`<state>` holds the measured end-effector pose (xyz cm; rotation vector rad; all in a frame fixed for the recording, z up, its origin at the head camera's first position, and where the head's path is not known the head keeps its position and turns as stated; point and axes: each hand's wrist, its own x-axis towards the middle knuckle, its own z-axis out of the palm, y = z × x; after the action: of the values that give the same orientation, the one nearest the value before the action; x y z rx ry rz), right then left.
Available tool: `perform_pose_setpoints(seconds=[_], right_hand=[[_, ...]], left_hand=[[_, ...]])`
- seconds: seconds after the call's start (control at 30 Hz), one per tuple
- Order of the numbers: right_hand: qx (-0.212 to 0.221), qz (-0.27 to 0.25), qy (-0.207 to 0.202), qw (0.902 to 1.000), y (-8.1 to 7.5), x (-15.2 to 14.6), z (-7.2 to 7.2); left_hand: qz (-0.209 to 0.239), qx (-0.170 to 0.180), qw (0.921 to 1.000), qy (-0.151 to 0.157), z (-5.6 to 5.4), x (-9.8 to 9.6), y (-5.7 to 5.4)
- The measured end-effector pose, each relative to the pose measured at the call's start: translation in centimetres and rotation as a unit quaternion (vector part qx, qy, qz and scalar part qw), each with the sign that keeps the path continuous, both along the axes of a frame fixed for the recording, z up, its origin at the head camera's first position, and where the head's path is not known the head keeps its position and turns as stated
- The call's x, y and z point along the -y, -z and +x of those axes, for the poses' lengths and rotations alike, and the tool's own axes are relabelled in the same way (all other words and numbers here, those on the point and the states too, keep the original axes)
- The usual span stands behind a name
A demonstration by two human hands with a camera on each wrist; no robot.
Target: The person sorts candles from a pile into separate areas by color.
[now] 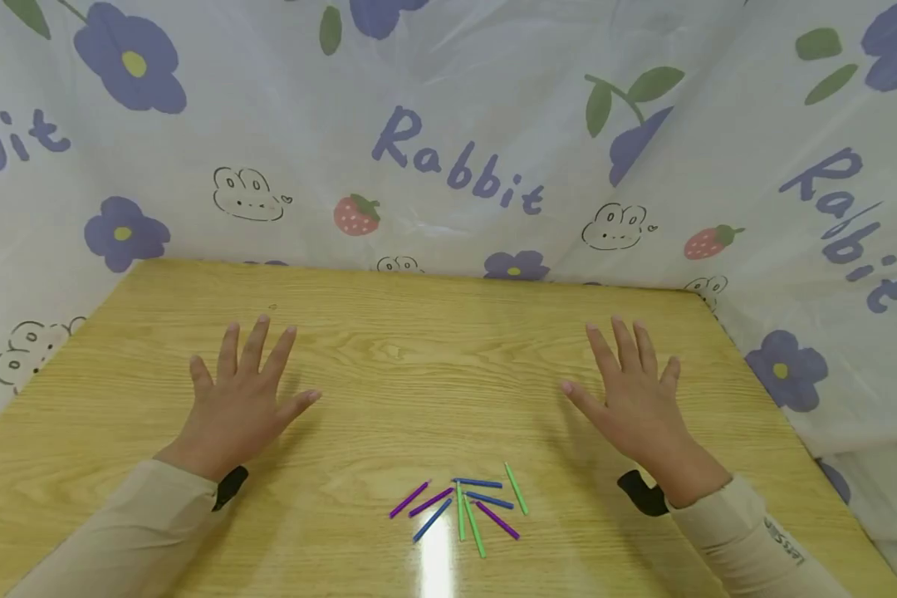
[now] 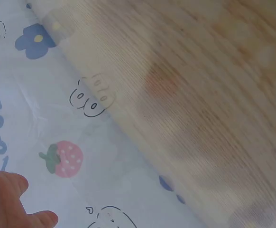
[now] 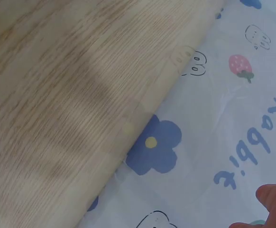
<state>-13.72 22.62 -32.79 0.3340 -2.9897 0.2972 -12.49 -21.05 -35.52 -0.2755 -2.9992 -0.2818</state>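
Left hand (image 1: 235, 411) and right hand (image 1: 641, 411) both have fingers splayed loose; nine pen-like sticks (image 1: 460, 511) scattered toward the near edge of the table (image 1: 419, 382).

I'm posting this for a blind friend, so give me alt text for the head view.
A person's left hand and right hand, both spread and empty, are over a wooden table. Nearer the viewer, between them, lie nine thin sticks, three each purple, blue and green. Behind hangs a white sheet printed with flowers, rabbits and strawberries.
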Motion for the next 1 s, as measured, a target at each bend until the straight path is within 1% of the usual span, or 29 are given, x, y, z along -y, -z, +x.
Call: perform_pose_setpoints(seconds=[0.27,0.5,0.77,1.0], right_hand=[[-0.010,-0.014,-0.020,0.9997,0.6,0.4,0.1],[-0.020,-0.025,-0.040,0.9987,1.1,1.0,0.3],[-0.020,-0.056,-0.067,0.9960,1.5,1.6,0.9],[-0.042,-0.080,-0.100,0.9909,1.9,2.1,1.5]], left_hand=[[-0.001,0.001,1.0000,-0.002,0.4,-0.3,0.3],[0.010,0.006,0.9999,0.001,1.1,-0.8,0.1],[0.022,-0.006,0.9996,0.016,1.3,-1.8,-0.2],[0.050,-0.002,0.9981,0.036,1.4,-2.7,-0.2]])
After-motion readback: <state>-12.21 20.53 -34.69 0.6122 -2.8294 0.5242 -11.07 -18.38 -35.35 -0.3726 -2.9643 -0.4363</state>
